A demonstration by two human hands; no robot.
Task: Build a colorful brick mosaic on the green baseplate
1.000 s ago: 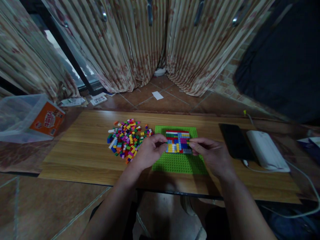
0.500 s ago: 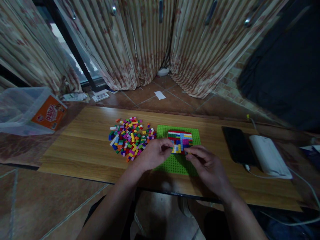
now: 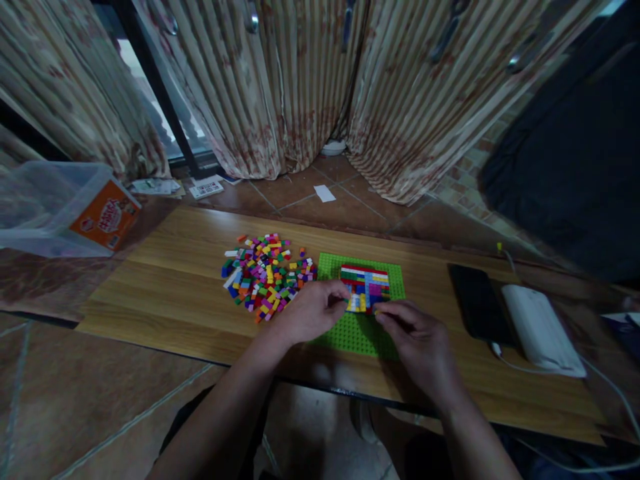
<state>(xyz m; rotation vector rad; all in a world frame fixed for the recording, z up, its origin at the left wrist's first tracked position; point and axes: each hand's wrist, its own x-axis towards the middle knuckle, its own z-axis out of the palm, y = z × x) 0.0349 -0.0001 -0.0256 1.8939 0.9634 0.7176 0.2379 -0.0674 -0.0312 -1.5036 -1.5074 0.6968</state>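
A flat build of many-coloured toy bricks (image 3: 376, 289) stands on the green studded baseplate (image 3: 345, 340), with red and white rows along its far edge. At the build's near left corner is my left hand (image 3: 316, 308), its fingers curled and thumb close to the index finger. Whatever lies between those fingertips is hidden. My right hand (image 3: 421, 340) pinches thumb and index finger together at the near right corner, on what looks like a small brick, mostly covered by the fingers. Left of the baseplate, loose coloured bricks (image 3: 270, 272) lie in a spread-out pile.
The wooden table (image 3: 150, 287) carries a black phone (image 3: 477, 303) and a white power bank (image 3: 540, 327) with cables at the right. Beyond the table's left end stands a clear plastic bin (image 3: 45, 230) with an orange label. Striped curtains (image 3: 300, 87) hang behind.
The view has shifted slightly, so the table and its objects sit a little differently in the picture. Both hands stay at the build's near corners, with only slight finger movement.
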